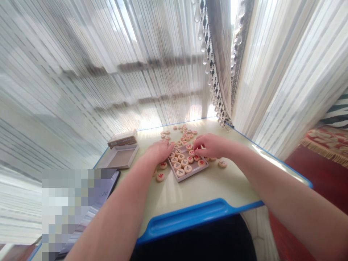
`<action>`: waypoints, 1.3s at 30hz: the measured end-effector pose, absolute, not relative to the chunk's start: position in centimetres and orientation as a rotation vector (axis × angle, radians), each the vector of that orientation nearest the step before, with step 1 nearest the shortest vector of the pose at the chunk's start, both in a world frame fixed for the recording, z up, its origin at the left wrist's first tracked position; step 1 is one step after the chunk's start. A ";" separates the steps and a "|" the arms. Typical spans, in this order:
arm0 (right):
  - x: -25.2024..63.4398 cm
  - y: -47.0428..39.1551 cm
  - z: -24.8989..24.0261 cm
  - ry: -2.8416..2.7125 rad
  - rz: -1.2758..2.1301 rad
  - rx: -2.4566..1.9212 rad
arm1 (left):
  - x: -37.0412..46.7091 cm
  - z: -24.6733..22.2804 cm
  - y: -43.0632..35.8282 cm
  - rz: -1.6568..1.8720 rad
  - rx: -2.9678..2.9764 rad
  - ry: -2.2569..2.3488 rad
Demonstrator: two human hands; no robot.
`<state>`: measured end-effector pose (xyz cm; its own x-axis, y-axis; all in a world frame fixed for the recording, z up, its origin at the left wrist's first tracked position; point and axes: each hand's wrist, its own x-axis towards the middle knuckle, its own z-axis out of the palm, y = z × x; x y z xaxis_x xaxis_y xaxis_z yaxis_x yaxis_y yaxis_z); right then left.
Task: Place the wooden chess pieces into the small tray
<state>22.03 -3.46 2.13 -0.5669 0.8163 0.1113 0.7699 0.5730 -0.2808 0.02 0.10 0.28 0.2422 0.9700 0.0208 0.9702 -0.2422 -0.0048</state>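
A shallow pale box tray (194, 173) lies at an angle on the table, with several round wooden Chinese chess pieces (180, 172) in it, marked in red or black. At the tray's left edge is my left hand (161, 149), fingers stretched over the rim, holding nothing I can see. My right hand (208, 144) is over the right side of the tray, its fingers curled and pinched at a red-marked chess piece (191, 153), partly covered by the fingertips. More loose pieces (187, 138) are spread behind the tray, and a red-marked one (160, 177) lies to its left.
An empty shallow box half (122, 157) sits at the left, before a stack of flat boxes (123, 137). A tablet-like device (110, 185) lies near my left forearm. The table (217, 185) has a blue tray edge (187, 217) in front; string curtains (152, 83) hang behind.
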 end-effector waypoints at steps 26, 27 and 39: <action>21.6 -3.9 2.1 -2.628 0.679 -1.316 | -0.1 0.0 0.4 -0.008 -2.454 -1.897; 21.6 -3.9 2.2 -2.626 0.682 -1.304 | -0.1 -0.1 0.4 -0.009 -2.454 -1.901; 21.7 -3.8 1.9 -2.723 0.658 -1.171 | 0.0 0.1 0.2 -0.005 -2.457 -1.930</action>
